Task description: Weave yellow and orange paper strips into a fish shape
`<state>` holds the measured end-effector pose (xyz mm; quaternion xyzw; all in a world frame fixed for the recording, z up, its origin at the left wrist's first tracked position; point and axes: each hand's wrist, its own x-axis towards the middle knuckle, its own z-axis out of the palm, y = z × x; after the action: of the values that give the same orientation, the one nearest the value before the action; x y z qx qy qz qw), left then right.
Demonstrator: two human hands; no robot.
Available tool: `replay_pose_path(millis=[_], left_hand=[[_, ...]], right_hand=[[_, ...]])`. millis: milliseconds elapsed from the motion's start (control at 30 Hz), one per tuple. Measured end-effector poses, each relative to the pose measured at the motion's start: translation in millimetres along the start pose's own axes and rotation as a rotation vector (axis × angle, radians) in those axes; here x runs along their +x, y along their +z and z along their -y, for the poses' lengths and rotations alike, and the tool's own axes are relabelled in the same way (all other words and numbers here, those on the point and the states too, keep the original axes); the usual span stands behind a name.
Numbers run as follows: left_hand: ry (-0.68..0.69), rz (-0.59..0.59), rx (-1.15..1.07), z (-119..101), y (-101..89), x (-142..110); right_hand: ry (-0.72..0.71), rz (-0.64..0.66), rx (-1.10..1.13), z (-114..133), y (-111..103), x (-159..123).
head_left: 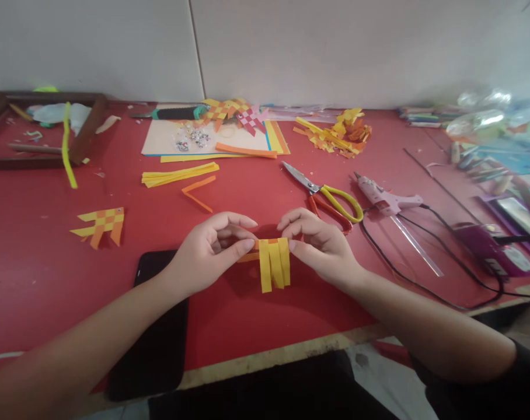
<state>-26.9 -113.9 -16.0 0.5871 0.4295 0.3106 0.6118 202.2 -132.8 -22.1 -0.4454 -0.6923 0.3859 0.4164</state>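
Observation:
My left hand (pixel 208 251) and my right hand (pixel 320 245) meet over the red table (pixel 50 274), both pinched on a small weave of paper strips (pixel 272 262). An orange strip runs across between my fingertips, and three yellow strips hang down from it toward me. My left thumb and fingers close on the weave's left end. The right hand's fingers pinch its right end.
A black phone (pixel 157 344) lies under my left forearm. A woven paper fish (pixel 101 224) lies at the left. Scissors (pixel 324 192), a pink glue gun (pixel 387 201) with its cable, loose yellow strips (pixel 177 174), paper sheets and scraps lie beyond.

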Motion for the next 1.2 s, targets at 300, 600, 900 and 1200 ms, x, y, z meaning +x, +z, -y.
replay_pose_path(millis=[300, 600, 900, 1200], left_hand=[[0.027, -0.013, -0.022, 2.4, 0.8, 0.4], [0.064, 0.107, 0.019, 1.6, 1.3, -4.2], [0.069, 0.123, 0.053, 0.6, 0.5, -3.7], [0.082, 0.135, 0.04, 2.5, 0.7, -3.4]], right_hand=[[-0.084, -0.014, -0.058, 0.4, 0.6, -2.1], [-0.216, -0.014, -0.168, 7.1, 3.6, -1.8], [-0.249, 0.004, -0.19, 6.8, 5.2, -1.4], [-0.238, 0.026, -0.206, 9.0, 4.6, -1.5]])
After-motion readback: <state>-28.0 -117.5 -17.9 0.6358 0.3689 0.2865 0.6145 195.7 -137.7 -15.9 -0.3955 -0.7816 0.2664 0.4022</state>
